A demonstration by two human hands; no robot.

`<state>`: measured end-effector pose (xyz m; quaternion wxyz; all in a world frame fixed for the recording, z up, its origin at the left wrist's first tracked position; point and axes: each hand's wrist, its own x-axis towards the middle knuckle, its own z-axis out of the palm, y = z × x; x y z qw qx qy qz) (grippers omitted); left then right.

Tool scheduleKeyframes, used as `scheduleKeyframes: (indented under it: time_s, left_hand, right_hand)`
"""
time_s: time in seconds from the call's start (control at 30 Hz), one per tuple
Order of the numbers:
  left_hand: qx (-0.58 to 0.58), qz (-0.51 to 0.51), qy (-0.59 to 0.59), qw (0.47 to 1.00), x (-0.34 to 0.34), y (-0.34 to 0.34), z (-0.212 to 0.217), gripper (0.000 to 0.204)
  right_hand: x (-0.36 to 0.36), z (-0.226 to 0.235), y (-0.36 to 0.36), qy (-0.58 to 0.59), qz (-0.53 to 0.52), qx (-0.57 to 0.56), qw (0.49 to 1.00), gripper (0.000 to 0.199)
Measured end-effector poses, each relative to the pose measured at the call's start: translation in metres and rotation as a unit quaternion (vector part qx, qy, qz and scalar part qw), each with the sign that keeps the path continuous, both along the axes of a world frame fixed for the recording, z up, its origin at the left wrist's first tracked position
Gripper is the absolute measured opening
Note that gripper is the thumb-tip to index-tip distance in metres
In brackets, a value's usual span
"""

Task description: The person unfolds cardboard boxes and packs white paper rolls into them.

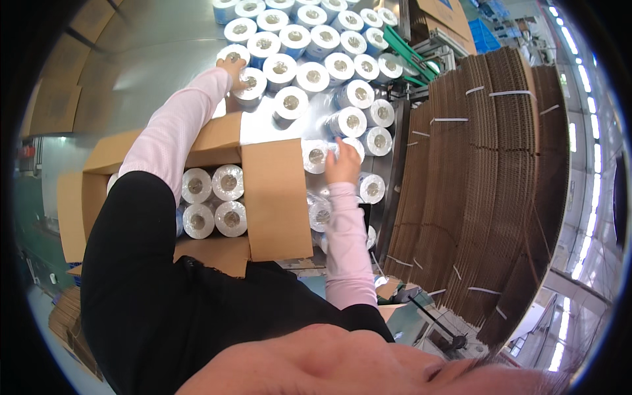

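Many white paper rolls in clear and blue wrap stand upright on a shiny metal table. My left hand is stretched out to the far left of the group. Its fingers press onto the top of one paper roll and its thumb reaches onto the neighbouring roll, closing on the two. Nearer to me, my right hand touches the rolls at the right, thumb and fingers apart beside a roll; part of another lies under it. Below my left arm stands an open cardboard box with several rolls inside.
The box's flaps are folded outward; one extends toward the rolls by my right arm. A tall stack of flat cardboard stands along the table's right side. Green curved rails are at the far right edge. More cardboard is at the left.
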<state>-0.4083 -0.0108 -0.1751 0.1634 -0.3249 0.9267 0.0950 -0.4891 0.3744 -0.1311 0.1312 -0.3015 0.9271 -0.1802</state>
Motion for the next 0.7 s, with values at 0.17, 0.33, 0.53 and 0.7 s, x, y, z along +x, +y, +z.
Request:
scheduleKeyframes:
  time_s: [0.17,0.33,0.53,0.7]
  left_hand:
    - [-0.040,-0.053,0.010,0.998,-0.001,0.016,0.017,0.066]
    - [0.008,-0.066,-0.071,0.995,0.012,0.016,0.034,0.048]
    - [0.278,0.160,0.219,0.921,0.061,-0.033,0.054,0.052]
    - [0.747,0.063,0.406,0.523,0.119,0.018,0.179,0.041]
  right_hand:
    - [-0.008,-0.048,-0.009,0.005,-0.071,0.244,0.967,0.062]
    - [0.010,-0.068,-0.027,0.013,-0.095,0.240,0.966,0.040]
    - [0.097,-0.096,0.012,-0.027,0.015,0.129,0.991,0.029]
    - [-0.016,-0.120,0.089,-0.179,-0.142,-0.113,0.967,0.035]
